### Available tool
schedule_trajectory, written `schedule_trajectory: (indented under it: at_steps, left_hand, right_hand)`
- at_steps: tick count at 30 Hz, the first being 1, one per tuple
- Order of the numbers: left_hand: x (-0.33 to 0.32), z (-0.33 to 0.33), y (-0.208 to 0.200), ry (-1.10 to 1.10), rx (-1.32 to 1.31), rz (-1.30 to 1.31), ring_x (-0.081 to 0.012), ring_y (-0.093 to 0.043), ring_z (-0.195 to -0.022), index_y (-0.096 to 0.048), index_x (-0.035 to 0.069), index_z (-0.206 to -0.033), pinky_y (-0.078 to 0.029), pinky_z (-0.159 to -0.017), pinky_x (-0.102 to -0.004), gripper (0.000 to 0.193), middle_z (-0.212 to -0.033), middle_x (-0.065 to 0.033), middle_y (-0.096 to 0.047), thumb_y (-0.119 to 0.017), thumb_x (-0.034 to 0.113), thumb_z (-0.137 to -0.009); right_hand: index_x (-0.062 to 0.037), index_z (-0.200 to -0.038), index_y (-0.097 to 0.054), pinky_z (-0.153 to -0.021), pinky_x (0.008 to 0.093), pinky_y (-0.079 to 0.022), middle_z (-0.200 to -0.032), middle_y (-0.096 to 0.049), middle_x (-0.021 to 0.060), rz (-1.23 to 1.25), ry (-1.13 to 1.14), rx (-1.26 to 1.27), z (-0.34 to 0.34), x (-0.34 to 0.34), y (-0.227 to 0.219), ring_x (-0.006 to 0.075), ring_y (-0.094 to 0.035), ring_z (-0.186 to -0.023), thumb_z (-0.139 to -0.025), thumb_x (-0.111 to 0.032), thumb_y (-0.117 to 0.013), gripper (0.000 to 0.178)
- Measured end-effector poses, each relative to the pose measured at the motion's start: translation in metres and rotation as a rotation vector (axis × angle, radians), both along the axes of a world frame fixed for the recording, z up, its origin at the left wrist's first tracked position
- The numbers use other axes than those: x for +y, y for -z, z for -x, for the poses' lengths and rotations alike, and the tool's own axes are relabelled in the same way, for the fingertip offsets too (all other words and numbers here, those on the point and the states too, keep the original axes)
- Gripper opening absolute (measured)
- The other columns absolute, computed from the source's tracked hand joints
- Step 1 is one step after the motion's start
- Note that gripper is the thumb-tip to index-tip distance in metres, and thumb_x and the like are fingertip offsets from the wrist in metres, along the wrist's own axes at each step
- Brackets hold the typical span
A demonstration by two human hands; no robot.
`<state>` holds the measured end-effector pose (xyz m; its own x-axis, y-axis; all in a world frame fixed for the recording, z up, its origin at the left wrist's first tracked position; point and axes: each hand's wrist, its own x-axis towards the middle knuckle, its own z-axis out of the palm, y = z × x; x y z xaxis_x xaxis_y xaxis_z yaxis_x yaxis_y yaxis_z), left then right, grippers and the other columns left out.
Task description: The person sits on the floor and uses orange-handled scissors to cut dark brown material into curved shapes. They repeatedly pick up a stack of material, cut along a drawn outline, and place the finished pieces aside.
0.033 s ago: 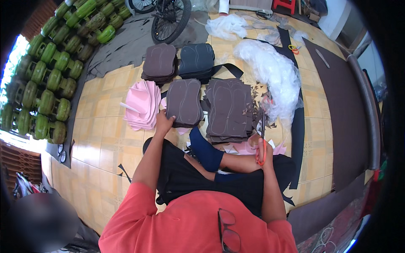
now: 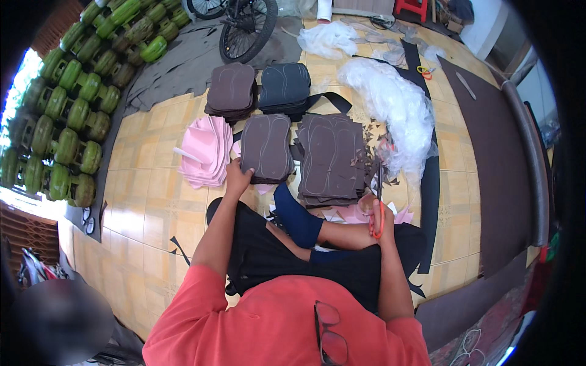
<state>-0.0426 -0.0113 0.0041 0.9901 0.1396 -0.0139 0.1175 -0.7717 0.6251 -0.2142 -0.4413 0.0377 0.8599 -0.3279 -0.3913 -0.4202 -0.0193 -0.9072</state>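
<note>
My left hand (image 2: 238,177) grips the near left corner of a stack of dark brown cut pieces (image 2: 267,146), thumb on top and fingers against the side. Curved pale outlines are drawn on its top piece. In my right hand (image 2: 383,221) is a pair of scissors (image 2: 379,210) with orange handles, blades pointing away from me. Between the hands lies a larger brown stack (image 2: 330,155) of rougher-edged sheets, also marked with outlines. Pink pieces (image 2: 206,151) are piled left of my left hand. Behind sit another brown stack (image 2: 231,86) and a black stack (image 2: 285,84).
Crumpled clear plastic (image 2: 394,104) and dark offcuts lie beyond my right hand. A brown sheet (image 2: 488,146) with a roll (image 2: 526,165) spreads at the right. Green gas cylinders (image 2: 67,116) are stacked at the left; a bicycle wheel (image 2: 248,30) stands at the back.
</note>
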Motion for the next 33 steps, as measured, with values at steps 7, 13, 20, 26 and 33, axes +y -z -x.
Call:
schedule_trajectory:
  at_steps: [7, 13, 20, 26, 33]
  left_hand:
    - [0.002, 0.024, -0.005, 0.079, -0.122, -0.068, -0.0429, -0.05, -0.114, -0.043, -0.004, -0.132, -0.041, -0.099, -0.0447, 0.067, -0.122, -0.0282, -0.048, -0.073, 0.016, -0.076]
    - [-0.006, 0.033, -0.023, 0.076, -0.161, -0.098, -0.0431, -0.049, -0.116, -0.044, -0.002, -0.132, -0.041, -0.1, -0.0449, 0.065, -0.123, -0.0279, -0.049, -0.072, 0.017, -0.077]
    - [-0.036, 0.057, -0.085, 0.207, -0.204, -0.146, -0.0435, -0.05, -0.114, -0.049, -0.006, -0.127, -0.042, -0.099, -0.0445, 0.061, -0.119, -0.0278, -0.05, -0.073, 0.016, -0.076]
    - [-0.081, 0.09, -0.138, 0.381, -0.239, -0.159, -0.0407, -0.053, -0.112, -0.051, -0.003, -0.125, -0.044, -0.097, -0.0427, 0.053, -0.12, -0.0248, -0.052, -0.072, 0.016, -0.08]
    - [-0.11, 0.086, -0.133, 0.516, -0.182, -0.033, -0.0414, -0.055, -0.109, -0.056, -0.004, -0.12, -0.045, -0.094, -0.043, 0.046, -0.115, -0.026, -0.056, -0.07, 0.018, -0.082]
  right_hand:
    - [-0.0043, -0.075, -0.053, -0.032, 0.0254, -0.033, -0.049, -0.042, 0.0001, 0.026, 0.046, -0.002, -0.005, 0.003, 0.0, 0.0102, -0.042, -0.034, -0.091, -0.059, -0.053, 0.057]
    - [-0.0034, -0.077, -0.053, -0.031, 0.0262, -0.033, -0.049, -0.04, 0.0002, 0.048, 0.06, -0.088, 0.004, 0.013, -0.006, 0.011, -0.041, -0.034, -0.092, -0.053, -0.055, 0.052]
    - [-0.0037, -0.081, -0.058, -0.037, 0.0242, -0.037, -0.052, -0.045, -0.0005, 0.137, 0.019, -0.228, 0.024, 0.042, -0.048, 0.0093, -0.046, -0.039, -0.093, -0.046, -0.06, 0.044]
    - [-0.0035, -0.081, -0.057, -0.039, 0.0246, -0.038, -0.053, -0.046, 0.0004, 0.046, 0.011, -0.316, 0.046, 0.067, -0.076, 0.0086, -0.046, -0.041, -0.094, -0.042, -0.06, 0.041]
    - [-0.0033, -0.081, -0.054, -0.039, 0.0241, -0.038, -0.054, -0.047, -0.0001, 0.004, 0.039, -0.31, 0.049, 0.049, -0.071, 0.0077, -0.047, -0.042, -0.096, -0.035, -0.059, 0.035]
